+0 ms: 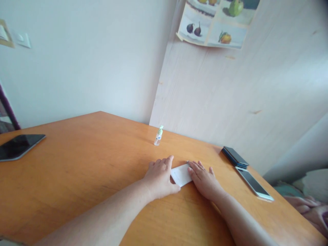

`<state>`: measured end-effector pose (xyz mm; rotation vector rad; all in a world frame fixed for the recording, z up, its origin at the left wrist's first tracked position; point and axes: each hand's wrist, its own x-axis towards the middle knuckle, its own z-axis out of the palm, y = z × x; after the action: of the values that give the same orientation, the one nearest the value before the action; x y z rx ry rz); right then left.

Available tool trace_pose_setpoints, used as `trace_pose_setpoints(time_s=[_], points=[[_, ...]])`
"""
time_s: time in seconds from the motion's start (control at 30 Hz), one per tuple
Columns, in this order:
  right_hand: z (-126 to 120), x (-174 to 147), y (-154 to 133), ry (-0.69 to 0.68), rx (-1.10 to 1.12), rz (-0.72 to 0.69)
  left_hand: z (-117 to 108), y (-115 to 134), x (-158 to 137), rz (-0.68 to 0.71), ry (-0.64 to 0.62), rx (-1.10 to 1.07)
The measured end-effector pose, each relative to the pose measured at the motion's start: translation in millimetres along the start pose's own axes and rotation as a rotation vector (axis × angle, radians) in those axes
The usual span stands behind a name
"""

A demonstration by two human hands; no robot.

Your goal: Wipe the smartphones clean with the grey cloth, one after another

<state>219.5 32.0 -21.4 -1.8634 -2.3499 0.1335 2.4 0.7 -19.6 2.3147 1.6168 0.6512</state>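
A flat, white, rounded rectangular thing (181,175) lies on the table between my hands; I cannot tell for certain whether it is a phone lying face down. My left hand (160,177) is at its left end, thumb and fingers spread apart, with the thumb by the near corner. Over the right end rests my right hand (203,179), fingers stretched out and covering that part. A small dark bit shows at the far edge beside the right fingertips. Beyond my hands stands a small clear pump bottle (158,136), upright.
The wooden table (77,153) meets the wall at the back. A dark tablet (20,147) lies at far left. To the right are a stack of dark phone-like things (235,156) and a white-framed phone (254,184). A fruit poster (217,25) hangs above. Bedding lies beyond the right edge.
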Motion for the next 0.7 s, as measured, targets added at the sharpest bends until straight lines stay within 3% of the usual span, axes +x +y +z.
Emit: trace_pose_setpoints(time_s=[0.07,0.2,0.27,0.5,0.57,0.7], points=[[-1.7,-8.0,-8.0,-0.010,-0.011,-0.051,0.6,-0.6,0.3,0.014,0.020,0.001],[-14.1,-33.3,-43.8,-0.102,0.094,-0.351,1.1,-1.9,0.8,0.034,0.049,0.009],[-18.6,-36.9,-49.7,-0.132,0.114,-0.422,0.6,-2.5,0.7,0.038,0.041,0.010],[-9.4,-12.4,-2.1,-0.036,-0.102,-0.045,-2.9,-2.9,-0.3,0.036,-0.001,0.015],[-10.4,-19.6,-7.2,-0.034,-0.095,-0.088,-3.6,-2.7,-0.3,0.041,0.008,0.016],[-23.4,-48.2,-42.1,-0.084,0.038,-0.382,-4.1,-3.0,-0.5,0.042,0.029,0.030]])
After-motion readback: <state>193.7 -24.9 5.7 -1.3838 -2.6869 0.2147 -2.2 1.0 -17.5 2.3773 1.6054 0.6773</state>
